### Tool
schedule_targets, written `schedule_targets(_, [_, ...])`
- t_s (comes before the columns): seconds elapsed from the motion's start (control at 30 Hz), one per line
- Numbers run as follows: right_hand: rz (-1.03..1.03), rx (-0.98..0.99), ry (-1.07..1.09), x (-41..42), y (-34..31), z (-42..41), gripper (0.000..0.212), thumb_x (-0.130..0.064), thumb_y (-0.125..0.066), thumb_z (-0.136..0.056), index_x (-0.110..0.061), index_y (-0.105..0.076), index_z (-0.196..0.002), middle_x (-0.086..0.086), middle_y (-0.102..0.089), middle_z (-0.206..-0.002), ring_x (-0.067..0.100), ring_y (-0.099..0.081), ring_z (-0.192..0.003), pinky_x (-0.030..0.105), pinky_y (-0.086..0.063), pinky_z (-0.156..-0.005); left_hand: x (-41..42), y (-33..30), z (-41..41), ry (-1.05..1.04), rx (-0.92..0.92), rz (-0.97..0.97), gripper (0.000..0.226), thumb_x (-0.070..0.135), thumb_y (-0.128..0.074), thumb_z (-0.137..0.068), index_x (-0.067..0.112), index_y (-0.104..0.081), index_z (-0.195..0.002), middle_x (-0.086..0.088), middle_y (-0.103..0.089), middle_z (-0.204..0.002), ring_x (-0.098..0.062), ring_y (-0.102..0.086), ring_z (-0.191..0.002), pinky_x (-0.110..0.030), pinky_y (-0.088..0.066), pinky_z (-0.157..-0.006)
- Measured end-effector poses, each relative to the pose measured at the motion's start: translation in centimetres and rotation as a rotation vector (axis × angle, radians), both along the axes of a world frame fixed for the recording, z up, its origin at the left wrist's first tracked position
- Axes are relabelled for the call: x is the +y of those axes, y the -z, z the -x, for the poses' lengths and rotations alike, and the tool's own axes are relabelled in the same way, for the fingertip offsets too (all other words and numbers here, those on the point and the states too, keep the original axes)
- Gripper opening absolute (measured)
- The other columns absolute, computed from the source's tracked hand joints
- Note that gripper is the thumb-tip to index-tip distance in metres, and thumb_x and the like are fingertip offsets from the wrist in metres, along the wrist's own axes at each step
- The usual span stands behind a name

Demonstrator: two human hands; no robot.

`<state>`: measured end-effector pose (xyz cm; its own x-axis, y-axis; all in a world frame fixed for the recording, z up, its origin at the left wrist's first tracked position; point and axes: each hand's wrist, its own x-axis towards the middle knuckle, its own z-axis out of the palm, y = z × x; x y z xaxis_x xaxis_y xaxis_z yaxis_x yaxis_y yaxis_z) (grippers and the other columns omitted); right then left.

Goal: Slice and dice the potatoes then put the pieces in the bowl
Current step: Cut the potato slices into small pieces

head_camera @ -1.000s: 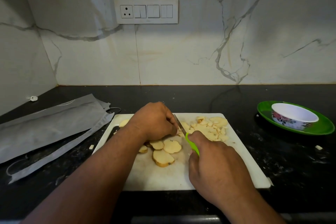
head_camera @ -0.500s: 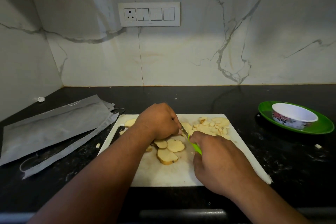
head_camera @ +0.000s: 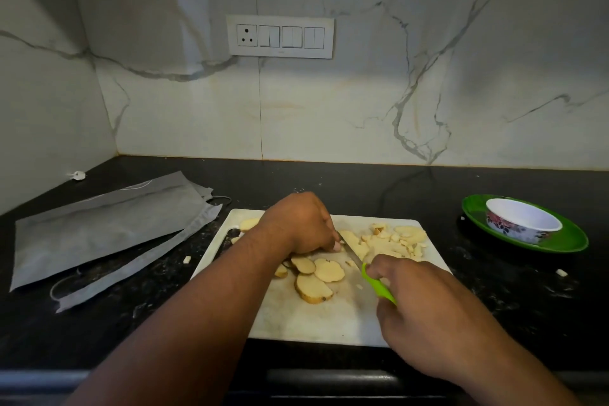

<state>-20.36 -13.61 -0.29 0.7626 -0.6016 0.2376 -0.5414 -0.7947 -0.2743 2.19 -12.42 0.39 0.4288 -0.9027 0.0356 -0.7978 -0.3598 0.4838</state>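
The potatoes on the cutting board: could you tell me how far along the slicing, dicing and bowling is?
Partly done. A pile of diced pieces lies at the far right of the cutting board. In hand: the right hand grips the green-handled knife while the left hand steadies potato under the blade. Left: several round slices remain undiced, and the bowl looks empty.

White rectangular plastic chopping board point(head_camera: 296, 323) at 6 o'clock; lime-green knife handle point(head_camera: 379, 287); white floral-patterned bowl point(head_camera: 524, 222) on glossy green plate point(head_camera: 573, 241), 3 o'clock; black speckled counter point(head_camera: 494, 290).

no readable text, tiny mark on switch panel point(head_camera: 280, 36) too small to read
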Motion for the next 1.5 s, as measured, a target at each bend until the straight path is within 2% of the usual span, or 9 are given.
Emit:
schedule_targets(0.2, [-0.012, -0.032, 0.059, 2.0, 0.2, 3.1, 0.044, -0.045, -0.05, -0.09, -0.052, -0.034, -0.13, -0.013, -0.057, -0.102, 0.008, -0.057, -0.101, 0.019, -0.048, -0.081, 0.3, 0.1, -0.4, 0.073, -0.009, 0.027, 0.008, 0.034, -0.086, -0.084, 0.03, -0.083, -0.091, 0.019, -0.074, -0.085, -0.002, -0.067, -0.087, -0.03, -0.056, -0.089])
schedule_targets(0.37, [-0.004, -0.063, 0.097, 2.4, 0.3, 3.9, 0.044, -0.05, -0.049, -0.087, -0.056, -0.031, -0.126, -0.013, -0.063, -0.09, 0.009, -0.062, -0.086, 0.02, -0.051, -0.074, 0.8, 0.1, -1.2, 0.134, -0.013, 0.029, 0.011, 0.027, -0.082, -0.089, 0.033, -0.084, -0.097, 0.023, -0.075, -0.091, 0.003, -0.066, -0.089, -0.021, -0.054, -0.086])
schedule_targets(0.53, [0.032, -0.149, 0.065, 1.4, 0.5, 1.2, 0.039, -0.044, -0.047, -0.095, -0.048, -0.038, -0.133, -0.017, -0.059, -0.079, 0.005, -0.057, -0.071, 0.016, -0.043, -0.06, 0.5, 0.5, -1.3, 0.07, 0.095, 0.1, 0.009, 0.025, -0.089, -0.081, 0.03, -0.083, -0.085, 0.019, -0.075, -0.076, 0.0, -0.068, -0.079, -0.019, -0.05, -0.073])
schedule_targets(0.7, [0.025, -0.163, 0.067, 0.9, 1.4, -1.8, 0.041, -0.042, -0.046, -0.095, -0.042, -0.039, -0.135, -0.011, -0.066, -0.092, 0.008, -0.061, -0.083, 0.026, -0.053, -0.075, 0.6, 0.5, -1.6, 0.048, 0.164, 0.104, 0.013, 0.018, -0.089, -0.08, 0.028, -0.082, -0.081, 0.017, -0.076, -0.075, -0.003, -0.072, -0.079, -0.028, -0.059, -0.082])
schedule_targets(0.9, [0.035, -0.171, 0.052, 0.6, 2.1, -2.6, 0.043, -0.044, -0.044, -0.095, -0.043, -0.037, -0.138, -0.013, -0.066, -0.098, 0.008, -0.061, -0.087, 0.027, -0.054, -0.079, 0.3, 0.7, -1.7, 0.053, 0.193, 0.088, 0.016, 0.012, -0.087, -0.082, 0.027, -0.08, -0.08, 0.015, -0.077, -0.076, -0.007, -0.074, -0.083, -0.033, -0.062, -0.088])
schedule_targets(1.07, [0.058, -0.143, 0.06, 0.8, 1.9, -3.2, 0.043, -0.042, -0.044, -0.096, -0.04, -0.042, -0.138, -0.012, -0.066, -0.097, 0.008, -0.06, -0.082, 0.024, -0.053, -0.075, 0.0, 0.9, -1.8, 0.017, 0.199, 0.087, 0.024, 0.014, -0.09, -0.079, 0.029, -0.071, -0.081, 0.008, -0.074, -0.08, -0.017, -0.072, -0.087, -0.04, -0.061, -0.087])
schedule_targets(1.2, [0.09, -0.122, 0.069, 1.2, 1.8, -3.6, 0.042, -0.036, -0.047, -0.093, -0.038, -0.045, -0.135, -0.01, -0.064, -0.096, 0.01, -0.049, -0.073, 0.023, -0.044, -0.065, -0.2, 0.9, -1.6, -0.001, 0.179, 0.069, 0.031, 0.016, -0.089, -0.08, 0.031, -0.064, -0.09, 0.003, -0.071, -0.091, -0.019, -0.069, -0.092, -0.035, -0.058, -0.081])
schedule_targets(1.3, [0.083, -0.078, 0.052, 1.5, 1.5, -3.4, 0.042, -0.031, -0.05, -0.09, -0.037, -0.048, -0.132, -0.009, -0.063, -0.098, 0.012, -0.046, -0.074, 0.024, -0.038, -0.064, -0.3, 0.7, -1.3, -0.009, 0.158, 0.051, 0.031, 0.016, -0.089, -0.08, 0.03, -0.064, -0.091, 0.002, -0.071, -0.093, -0.019, -0.069, -0.091, -0.034, -0.058, -0.081])
schedule_targets(1.5, [0.014, -0.077, 0.016, 2.3, 1.0, 0.3, 0.043, -0.034, -0.049, -0.092, -0.041, -0.046, -0.134, -0.011, -0.065, -0.104, 0.011, -0.06, -0.094, 0.024, -0.05, -0.079, -0.1, 0.6, -1.2, 0.008, 0.169, 0.043, 0.027, 0.017, -0.088, -0.082, 0.028, -0.066, -0.092, 0.002, -0.07, -0.091, -0.018, -0.068, -0.09, -0.033, -0.056, -0.08])
